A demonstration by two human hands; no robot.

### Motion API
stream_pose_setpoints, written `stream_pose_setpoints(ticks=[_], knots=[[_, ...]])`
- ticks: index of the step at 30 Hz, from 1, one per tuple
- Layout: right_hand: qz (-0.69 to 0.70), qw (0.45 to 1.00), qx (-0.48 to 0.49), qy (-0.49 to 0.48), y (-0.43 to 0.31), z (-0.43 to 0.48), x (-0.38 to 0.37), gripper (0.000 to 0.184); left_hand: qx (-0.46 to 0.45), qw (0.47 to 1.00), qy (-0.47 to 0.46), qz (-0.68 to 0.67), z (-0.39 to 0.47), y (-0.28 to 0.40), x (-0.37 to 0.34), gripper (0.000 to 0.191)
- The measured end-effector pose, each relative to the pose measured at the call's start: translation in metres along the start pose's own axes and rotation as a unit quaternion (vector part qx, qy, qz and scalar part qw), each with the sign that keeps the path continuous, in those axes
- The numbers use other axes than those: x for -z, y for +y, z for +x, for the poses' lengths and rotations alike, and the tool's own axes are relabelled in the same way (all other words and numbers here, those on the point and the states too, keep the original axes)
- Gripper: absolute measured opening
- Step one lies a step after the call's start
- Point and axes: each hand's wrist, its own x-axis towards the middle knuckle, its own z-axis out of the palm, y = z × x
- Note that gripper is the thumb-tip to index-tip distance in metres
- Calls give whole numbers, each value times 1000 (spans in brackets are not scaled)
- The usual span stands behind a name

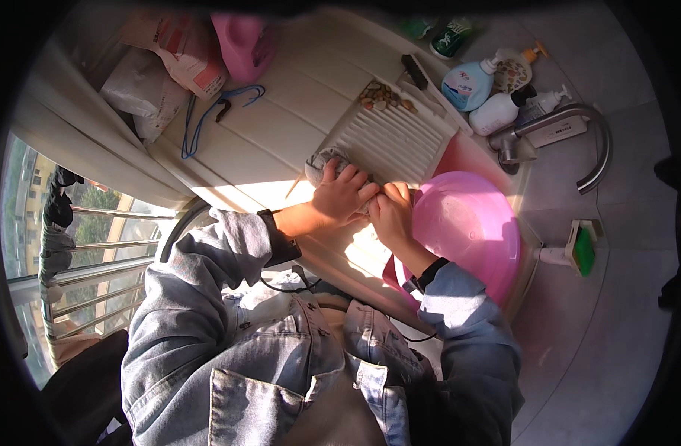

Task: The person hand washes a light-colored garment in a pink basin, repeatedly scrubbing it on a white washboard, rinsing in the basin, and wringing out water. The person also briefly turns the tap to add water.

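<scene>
A bunched grey cloth point(324, 161) lies across the lower edge of the ribbed washboard point(393, 136) of a pale laundry counter. My left hand point(343, 192) is on top of the cloth, its fingers curled over it. Close beside it, my right hand point(393, 214) grips the cloth's other end; the fingers hide most of that part. Just right of my right hand, a pink plastic basin point(468, 223) sits in the sink. Its inside is partly in shade.
Pebbles point(385, 96) lie at the washboard's top, near a scrub brush point(415, 71). Pump bottles point(467, 86) and a curved metal faucet point(597, 131) stand at right. A blue hanger point(192, 128), plastic bags point(173, 50) and a pink jug point(242, 44) are at upper left.
</scene>
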Motion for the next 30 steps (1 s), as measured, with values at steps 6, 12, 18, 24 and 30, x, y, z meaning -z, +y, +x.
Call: stream_pose_setpoints(ticks=[6, 12, 18, 24, 30], knots=[[-162, 979, -123, -16, 27, 57, -21, 24, 51, 995, -15, -86, 68, -38, 13, 89], [-105, 977, -172, -72, -27, 9, 5, 26, 115, 990, -84, 17, 10, -17, 20, 82], [-181, 973, -31, -141, 13, 43, -7, 23, 112, 985, -129, -21, 49, -24, 17, 79], [-151, 964, -220, 6, 5, 49, -8, 25, 122, 988, -95, -25, 44, -26, 22, 83], [-42, 999, -22, -19, -7, 2, -3, 16, 39, 988, -144, -50, 28, -11, 17, 79]])
